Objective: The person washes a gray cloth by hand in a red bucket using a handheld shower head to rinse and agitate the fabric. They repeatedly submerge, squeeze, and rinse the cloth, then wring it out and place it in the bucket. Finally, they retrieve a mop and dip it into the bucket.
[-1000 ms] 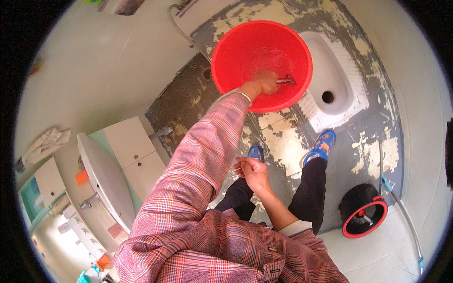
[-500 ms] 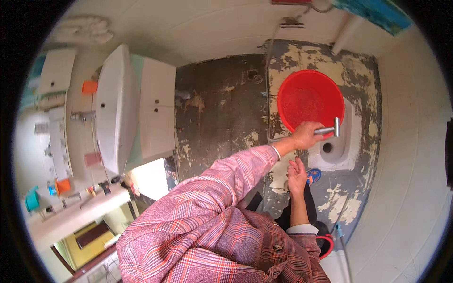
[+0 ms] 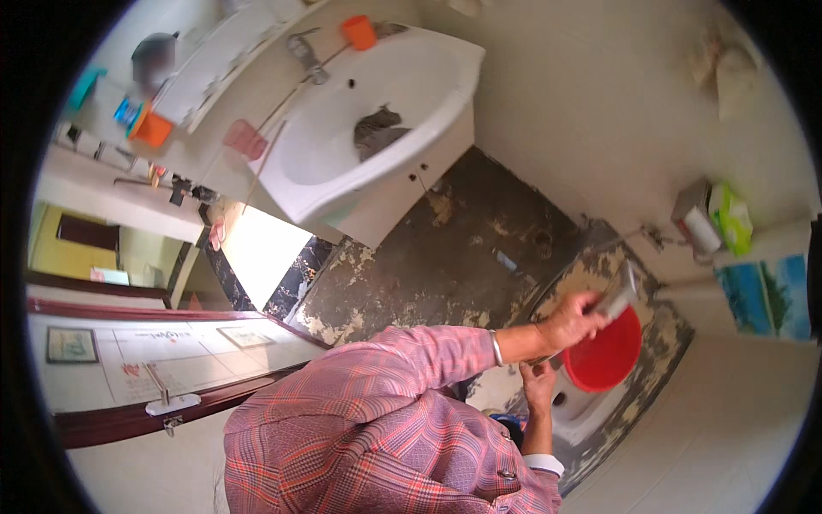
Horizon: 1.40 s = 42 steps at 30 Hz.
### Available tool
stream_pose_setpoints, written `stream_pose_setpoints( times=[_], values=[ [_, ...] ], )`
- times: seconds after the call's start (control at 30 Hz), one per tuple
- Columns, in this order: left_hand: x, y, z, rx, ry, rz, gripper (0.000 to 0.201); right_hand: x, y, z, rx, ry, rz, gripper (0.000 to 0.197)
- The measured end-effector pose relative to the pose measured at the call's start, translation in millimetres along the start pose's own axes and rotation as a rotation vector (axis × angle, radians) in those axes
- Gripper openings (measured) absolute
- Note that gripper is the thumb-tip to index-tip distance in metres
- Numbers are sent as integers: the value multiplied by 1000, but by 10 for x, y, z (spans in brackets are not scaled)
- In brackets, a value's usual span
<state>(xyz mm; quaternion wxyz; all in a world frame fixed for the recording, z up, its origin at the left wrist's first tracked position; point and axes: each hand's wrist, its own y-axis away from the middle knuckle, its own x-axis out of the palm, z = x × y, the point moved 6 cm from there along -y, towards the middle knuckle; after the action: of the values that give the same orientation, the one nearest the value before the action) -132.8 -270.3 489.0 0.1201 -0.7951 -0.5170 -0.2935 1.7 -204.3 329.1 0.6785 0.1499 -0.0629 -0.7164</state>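
My left hand (image 3: 569, 327), with a bracelet at the wrist, is closed around a silver hand-held shower head (image 3: 622, 289). The shower head is slightly blurred and sits over the rim of a large red basin (image 3: 606, 355). The basin stands partly over a white squat toilet (image 3: 582, 413). Just below the left wrist is my right hand (image 3: 539, 387), its fingers bent upward. Whatever those fingers hold, if anything, is too small and blurred to make out. Plaid sleeves cover both of my arms.
At the upper left, a white sink (image 3: 317, 158) holds a crumpled grey cloth (image 3: 378, 133); an orange cup (image 3: 360, 32) stands on its edge. A dark-framed door (image 3: 205, 351) is at lower left. A landscape poster (image 3: 762, 295) hangs on the right wall. The dark floor (image 3: 462, 231) is patchy.
The view has swung, so the sink and door show more fully and the basin sits lower. My left hand still grips the shower head, which now points up and right.
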Motion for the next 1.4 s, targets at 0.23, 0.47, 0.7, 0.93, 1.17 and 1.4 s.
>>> stream_pose_setpoints(
  times=[0.23,0.47,0.7,0.93,1.17,1.4],
  values=[
    [-1323,367,-2072,416,565,-265,22,392,-354,1432,-171,202,85,8],
    [-2084,310,-2789,500,454,-435,15,769,-819,2700,-401,101,122,26],
    [-3181,-215,-2926,307,565,-649,22,1657,-1212,3405,-512,182,237,39],
    [-3683,-501,-3277,407,542,-707,18,2439,-2071,3768,-494,-23,418,37],
    [-3413,112,-3180,486,131,-962,34,3128,-2892,3977,-457,-18,547,40],
    [-2724,1584,-2693,433,0,-933,35,3973,-2697,4115,-434,-69,869,42]
  ],
)
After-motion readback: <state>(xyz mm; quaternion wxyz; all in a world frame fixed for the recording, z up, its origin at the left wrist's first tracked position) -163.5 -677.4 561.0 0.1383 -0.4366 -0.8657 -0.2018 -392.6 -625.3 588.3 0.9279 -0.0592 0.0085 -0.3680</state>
